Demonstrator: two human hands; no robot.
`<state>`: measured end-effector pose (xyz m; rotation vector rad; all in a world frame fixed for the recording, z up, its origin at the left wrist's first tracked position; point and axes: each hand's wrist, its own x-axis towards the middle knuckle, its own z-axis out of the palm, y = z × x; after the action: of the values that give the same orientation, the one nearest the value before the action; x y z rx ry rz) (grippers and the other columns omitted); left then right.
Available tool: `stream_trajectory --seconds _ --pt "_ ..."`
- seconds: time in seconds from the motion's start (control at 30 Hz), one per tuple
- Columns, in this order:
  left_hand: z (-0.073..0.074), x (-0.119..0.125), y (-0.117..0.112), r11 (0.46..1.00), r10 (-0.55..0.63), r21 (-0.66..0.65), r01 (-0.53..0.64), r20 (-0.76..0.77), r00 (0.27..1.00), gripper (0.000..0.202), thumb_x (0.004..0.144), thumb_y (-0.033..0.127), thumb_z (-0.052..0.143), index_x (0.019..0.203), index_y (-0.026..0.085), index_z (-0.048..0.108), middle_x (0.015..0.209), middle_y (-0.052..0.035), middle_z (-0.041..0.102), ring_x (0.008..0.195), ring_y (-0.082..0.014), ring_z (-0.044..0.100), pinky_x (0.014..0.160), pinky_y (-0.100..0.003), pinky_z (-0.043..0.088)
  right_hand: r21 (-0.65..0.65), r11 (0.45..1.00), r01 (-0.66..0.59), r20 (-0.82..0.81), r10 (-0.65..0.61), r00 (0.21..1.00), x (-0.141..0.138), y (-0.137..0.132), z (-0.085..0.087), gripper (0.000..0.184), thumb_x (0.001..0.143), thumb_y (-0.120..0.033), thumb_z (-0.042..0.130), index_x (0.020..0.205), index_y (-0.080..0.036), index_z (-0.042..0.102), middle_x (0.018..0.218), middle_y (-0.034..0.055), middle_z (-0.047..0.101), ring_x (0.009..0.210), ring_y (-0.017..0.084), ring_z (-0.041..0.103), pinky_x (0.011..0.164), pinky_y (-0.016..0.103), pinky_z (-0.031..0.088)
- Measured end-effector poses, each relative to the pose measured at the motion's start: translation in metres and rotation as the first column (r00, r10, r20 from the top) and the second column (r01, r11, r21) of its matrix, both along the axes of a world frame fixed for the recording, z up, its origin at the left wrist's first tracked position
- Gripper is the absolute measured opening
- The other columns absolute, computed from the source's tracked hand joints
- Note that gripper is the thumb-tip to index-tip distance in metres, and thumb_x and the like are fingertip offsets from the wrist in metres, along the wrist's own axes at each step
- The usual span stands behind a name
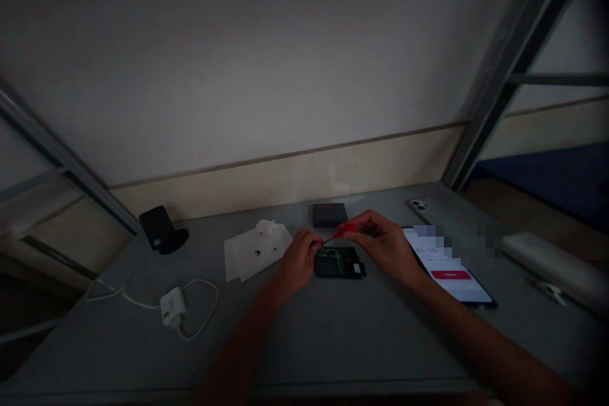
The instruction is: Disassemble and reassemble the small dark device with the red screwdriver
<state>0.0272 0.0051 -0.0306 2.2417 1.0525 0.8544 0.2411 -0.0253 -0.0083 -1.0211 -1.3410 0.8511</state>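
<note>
A small black device [343, 264] with an exposed green circuit board lies on the grey table [333, 336]. My left hand [299, 260] rests at its left edge, fingers curled against it. My right hand [383, 242] pinches a red-handled screwdriver [343, 231], whose tip points down-left toward the board. Both hands sit close together over the device.
White paper [254, 252] with two tiny dark screws lies to the left. Behind the device sits a small dark box [329, 213]. A lit phone [450, 264] and another phone [421, 207] lie right. A white charger with cable [172, 306] and a black stand [160, 229] are at left.
</note>
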Motion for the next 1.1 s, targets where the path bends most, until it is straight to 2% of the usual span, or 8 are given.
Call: stream_trajectory --seconds 0.17,0.33,0.4,0.53,0.7,0.9,1.1 --pt "-0.001 0.001 0.0 0.999 -0.008 0.034 0.008 0.01 1.0 0.017 0.099 0.019 0.042 0.092 0.019 0.057 0.097 -0.0056 0.058 0.096 -0.0204 0.055 0.09 -0.035 0.045 -0.003 1.0 0.01 -0.034 -0.01 0.999 0.001 0.003 -0.006 0.03 0.074 -0.042 0.084 0.089 -0.02 0.069 0.093 0.0081 0.079 0.085 0.023 0.074 0.082 0.038 0.059" --pt "-0.005 0.001 0.004 0.998 -0.005 0.061 0.002 0.046 0.999 0.017 0.099 0.02 0.044 0.093 0.019 0.06 0.096 -0.0055 0.059 0.097 -0.0202 0.056 0.09 -0.034 0.045 0.031 0.994 -0.109 -0.118 0.111 0.987 0.0 0.007 -0.008 0.025 0.079 -0.039 0.08 0.093 -0.021 0.069 0.1 0.0076 0.079 0.092 0.021 0.075 0.09 0.038 0.059" --pt "-0.005 0.002 0.007 0.997 0.014 0.076 -0.017 0.047 0.999 0.016 0.099 0.02 0.047 0.093 0.019 0.062 0.095 -0.0055 0.061 0.098 -0.021 0.055 0.091 -0.035 0.044 0.047 0.992 -0.114 -0.133 0.119 0.984 -0.001 0.011 -0.006 0.025 0.079 -0.039 0.08 0.093 -0.021 0.069 0.099 0.0072 0.079 0.091 0.021 0.075 0.09 0.038 0.059" --pt "-0.004 0.003 0.011 0.997 0.033 0.068 -0.035 0.027 0.999 0.015 0.095 0.023 0.054 0.089 0.018 0.067 0.094 -0.0056 0.063 0.101 -0.0223 0.055 0.095 -0.037 0.042 0.048 0.995 -0.092 -0.066 0.095 0.993 -0.005 0.025 0.001 0.027 0.077 -0.038 0.081 0.093 -0.02 0.067 0.093 0.007 0.078 0.085 0.02 0.074 0.085 0.037 0.059" --pt "-0.004 0.006 0.013 0.997 0.075 -0.03 -0.076 -0.016 0.997 0.014 0.092 0.02 0.059 0.09 0.018 0.072 0.098 -0.0065 0.067 0.104 -0.0231 0.057 0.097 -0.038 0.043 0.055 0.98 -0.19 0.035 0.188 0.982 -0.012 0.039 0.01 0.023 0.08 -0.033 0.076 0.097 -0.02 0.068 0.095 0.0065 0.078 0.089 0.02 0.074 0.085 0.034 0.058" --pt "-0.011 0.007 0.016 0.991 0.075 -0.108 -0.079 -0.037 0.996 0.017 0.093 0.02 0.057 0.092 0.018 0.074 0.099 -0.0069 0.07 0.104 -0.0231 0.059 0.096 -0.038 0.045 0.081 0.99 -0.115 0.143 0.103 0.984 -0.019 0.039 0.003 0.017 0.084 -0.03 0.071 0.098 -0.021 0.069 0.09 0.0047 0.078 0.085 0.02 0.074 0.082 0.035 0.059" --pt "-0.012 0.008 0.017 0.993 0.06 -0.102 -0.066 -0.064 0.996 0.019 0.094 0.02 0.056 0.093 0.017 0.074 0.096 -0.0072 0.071 0.1 -0.0227 0.06 0.096 -0.038 0.044 0.063 0.995 -0.074 0.123 0.066 0.99 -0.021 0.04 -0.005 0.019 0.084 -0.032 0.07 0.1 -0.022 0.069 0.087 0.0042 0.077 0.081 0.02 0.074 0.078 0.035 0.058"
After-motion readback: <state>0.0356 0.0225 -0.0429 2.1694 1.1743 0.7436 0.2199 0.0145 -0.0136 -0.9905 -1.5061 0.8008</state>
